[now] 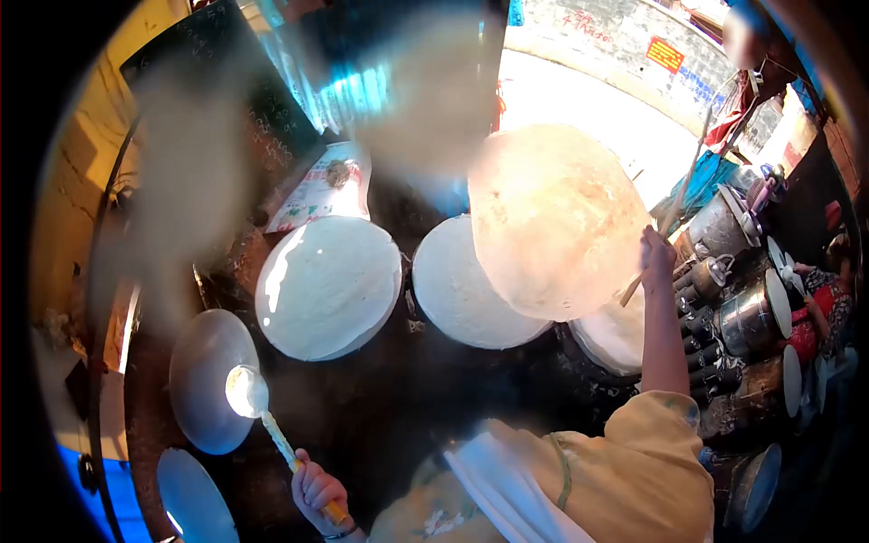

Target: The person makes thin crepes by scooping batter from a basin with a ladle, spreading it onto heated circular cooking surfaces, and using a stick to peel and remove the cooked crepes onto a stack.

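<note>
My left hand [319, 493], at the lower left, is wrapped around the yellow handle of a ladle [246, 391]. The ladle's pale, brightly lit round end overlaps the edge of a grey round bowl [204, 362]. On the right, my right hand [656, 260] grips a thin stick [681, 195] that slants upward. A large, pale round disc [557, 222] stands right beside that hand; I cannot tell whether it is a thin sheet or a lid. It partly covers a white round surface [457, 290] and another white round [611, 335]. A third white round [328, 290] lies to the left.
Several metal pots [756, 317] line the right side, where another person in red [824, 312] is partly visible. A second shallow basin [195, 498] sits at lower left. A printed sack [326, 185] and a dark board with writing [217, 81] are behind. Blurry smears hide the upper left.
</note>
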The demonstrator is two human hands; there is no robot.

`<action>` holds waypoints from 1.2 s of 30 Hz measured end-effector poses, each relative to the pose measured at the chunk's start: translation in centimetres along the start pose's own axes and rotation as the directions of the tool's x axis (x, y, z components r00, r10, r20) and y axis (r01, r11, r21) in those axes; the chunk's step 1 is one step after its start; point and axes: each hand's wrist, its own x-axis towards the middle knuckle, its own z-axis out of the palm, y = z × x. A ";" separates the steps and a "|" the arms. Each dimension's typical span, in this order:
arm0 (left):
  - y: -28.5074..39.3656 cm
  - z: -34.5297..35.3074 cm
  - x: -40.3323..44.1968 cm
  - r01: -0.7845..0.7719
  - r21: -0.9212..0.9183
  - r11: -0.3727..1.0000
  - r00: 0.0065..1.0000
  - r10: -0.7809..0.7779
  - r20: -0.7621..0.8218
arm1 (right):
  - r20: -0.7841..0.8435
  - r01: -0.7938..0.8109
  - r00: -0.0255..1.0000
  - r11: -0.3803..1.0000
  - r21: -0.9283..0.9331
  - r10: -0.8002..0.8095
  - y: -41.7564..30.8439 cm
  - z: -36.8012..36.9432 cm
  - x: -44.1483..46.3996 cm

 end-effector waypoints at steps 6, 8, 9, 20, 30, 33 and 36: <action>-5.6 1.0 7.2 0.113 0.023 0.993 0.994 -0.113 -0.005 | -0.423 -0.042 0.897 0.977 0.210 0.129 14.2 -19.0 1.0; -7.4 1.8 9.2 0.164 0.044 0.985 0.986 -0.163 -0.024 | -0.584 -0.080 0.797 0.985 0.156 0.157 19.4 -24.1 0.6; -8.2 1.9 10.2 0.185 0.050 0.982 0.982 -0.183 -0.040 | -0.673 -0.050 0.727 0.988 0.144 0.135 21.8 -26.1 0.5; -15.8 -0.1 15.6 0.161 -0.026 0.987 0.978 -0.163 -0.133 | -0.847 -0.685 0.531 0.605 -0.406 0.033 22.8 -29.6 -3.1; -14.1 -0.8 7.2 -0.045 -0.055 0.997 0.999 0.046 0.028 | -0.618 -0.329 0.775 0.918 -0.220 0.130 17.0 -16.6 0.2; -13.5 -0.9 1.6 -0.159 -0.039 0.987 0.983 0.161 0.090 | -0.057 -0.316 0.947 0.948 0.037 0.317 13.8 -6.1 -1.6; -13.8 -1.8 -5.7 -0.316 -0.064 0.947 0.942 0.321 0.097 | 0.369 -0.304 0.872 0.947 -0.109 0.322 14.1 2.4 -7.8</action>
